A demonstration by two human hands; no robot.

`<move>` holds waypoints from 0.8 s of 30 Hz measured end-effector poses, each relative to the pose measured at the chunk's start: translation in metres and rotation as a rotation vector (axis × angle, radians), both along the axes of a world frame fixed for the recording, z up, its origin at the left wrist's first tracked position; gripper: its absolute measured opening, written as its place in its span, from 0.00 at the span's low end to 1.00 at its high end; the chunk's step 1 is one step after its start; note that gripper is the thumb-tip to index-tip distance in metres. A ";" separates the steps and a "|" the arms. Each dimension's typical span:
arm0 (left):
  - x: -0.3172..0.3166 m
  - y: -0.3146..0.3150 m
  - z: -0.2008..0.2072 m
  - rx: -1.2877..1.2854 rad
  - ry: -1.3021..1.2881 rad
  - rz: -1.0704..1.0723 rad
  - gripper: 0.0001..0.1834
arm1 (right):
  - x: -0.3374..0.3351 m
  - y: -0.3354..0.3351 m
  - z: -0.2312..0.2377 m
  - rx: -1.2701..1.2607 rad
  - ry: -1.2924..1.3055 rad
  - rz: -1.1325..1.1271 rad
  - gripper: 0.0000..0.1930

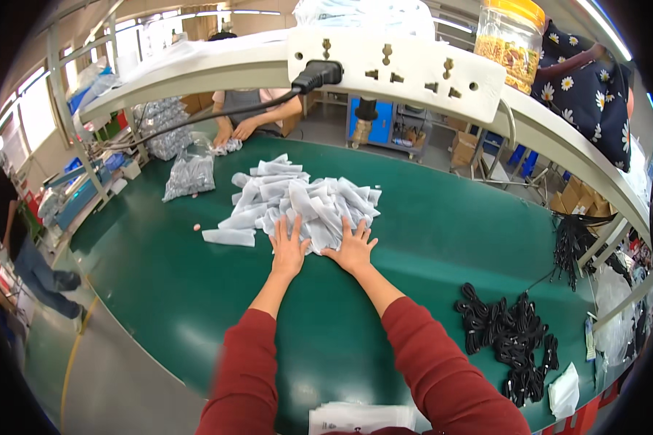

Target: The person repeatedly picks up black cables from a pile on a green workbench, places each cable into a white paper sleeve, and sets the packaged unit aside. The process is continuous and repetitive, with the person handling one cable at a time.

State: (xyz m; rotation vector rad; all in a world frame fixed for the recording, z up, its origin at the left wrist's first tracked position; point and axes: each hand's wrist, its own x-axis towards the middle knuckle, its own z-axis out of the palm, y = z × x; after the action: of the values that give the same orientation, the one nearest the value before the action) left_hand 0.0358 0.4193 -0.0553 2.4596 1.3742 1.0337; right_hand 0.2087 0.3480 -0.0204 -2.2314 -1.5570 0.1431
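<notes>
A loose heap of whitish, frosted wrapped packets (297, 192) lies on the green tabletop (232, 312). Against the heap's near edge rests my left hand (289, 250), palm down with its fingers stretched forward onto the packets. Beside it to the right, my right hand (354, 248) also lies flat on the pile, fingers spread. Neither hand grips a packet. What the packets contain cannot be made out. One single packet (229, 237) sticks out at the heap's left side.
Bundled black cables (504, 333) lie at the right, near a white pouch (564, 389). Flat printed bags (361, 418) sit at the near edge. A filled clear bag (190, 175) stands far left, by a co-worker's hands (233, 130). A power strip (399, 69) spans the shelf overhead.
</notes>
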 end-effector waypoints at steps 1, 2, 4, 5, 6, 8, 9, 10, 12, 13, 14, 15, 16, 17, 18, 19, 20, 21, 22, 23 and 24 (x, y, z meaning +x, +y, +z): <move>0.001 0.006 0.000 0.009 0.000 0.001 0.38 | 0.003 0.005 0.003 -0.017 0.003 -0.006 0.61; 0.000 0.013 0.001 0.019 0.000 0.000 0.38 | 0.008 0.012 0.003 -0.019 0.011 0.000 0.63; 0.002 0.017 -0.002 0.018 0.023 0.013 0.38 | 0.014 0.010 0.010 -0.062 0.028 0.038 0.64; 0.002 0.024 0.000 0.009 0.039 0.048 0.37 | 0.017 0.011 0.016 -0.081 0.036 0.052 0.65; 0.009 0.024 0.003 -0.019 0.061 0.052 0.37 | 0.030 0.008 0.012 -0.068 0.033 0.082 0.66; 0.010 0.021 0.001 -0.002 0.119 0.066 0.38 | 0.047 -0.008 -0.001 0.031 0.034 0.148 0.65; 0.002 0.019 -0.002 0.019 0.158 0.082 0.38 | 0.044 -0.021 0.006 0.015 0.075 0.191 0.63; 0.001 0.016 -0.005 0.066 0.149 0.052 0.38 | 0.048 -0.034 -0.002 0.052 0.055 0.181 0.62; -0.015 0.016 -0.011 0.103 0.162 0.054 0.39 | 0.037 -0.071 0.006 -0.028 0.018 0.229 0.57; -0.017 0.015 -0.016 0.140 0.177 0.067 0.38 | 0.036 -0.091 0.005 -0.056 0.005 0.246 0.56; -0.016 0.009 -0.017 0.176 0.209 0.074 0.37 | 0.036 -0.111 -0.004 -0.064 -0.027 0.248 0.55; -0.019 0.002 -0.017 0.190 0.194 0.044 0.36 | 0.033 -0.133 0.000 -0.080 -0.027 0.254 0.53; -0.016 -0.009 -0.014 0.189 0.215 0.019 0.36 | 0.037 -0.154 -0.001 -0.100 0.016 0.281 0.53; -0.022 -0.018 -0.017 0.179 0.236 0.013 0.36 | 0.036 -0.168 -0.003 -0.128 0.058 0.328 0.54; -0.030 -0.029 -0.016 0.172 0.239 -0.013 0.36 | 0.030 -0.189 0.012 -0.151 0.031 0.338 0.50; -0.035 -0.040 -0.015 0.166 0.235 -0.042 0.35 | 0.037 -0.208 0.017 -0.099 0.137 0.379 0.48; -0.039 -0.051 -0.014 0.159 0.232 -0.069 0.35 | 0.044 -0.227 0.021 -0.045 0.241 0.423 0.45; -0.046 -0.065 -0.010 0.141 0.222 -0.102 0.35 | 0.051 -0.246 0.027 0.009 0.345 0.480 0.43; -0.055 -0.081 -0.007 0.120 0.215 -0.130 0.35 | 0.061 -0.266 0.038 0.202 0.311 0.519 0.36; -0.062 -0.097 -0.003 0.095 0.212 -0.151 0.35 | 0.078 -0.284 0.048 0.276 0.225 0.494 0.33; -0.066 -0.116 0.002 0.067 0.195 -0.181 0.35 | 0.096 -0.303 0.057 0.335 -0.080 0.360 0.31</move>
State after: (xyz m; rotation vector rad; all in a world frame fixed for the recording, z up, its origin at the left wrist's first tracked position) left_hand -0.0302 0.3037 -0.0528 2.7362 1.1540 0.8320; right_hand 0.3046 0.0450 0.0364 -1.7095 -1.8598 -0.0995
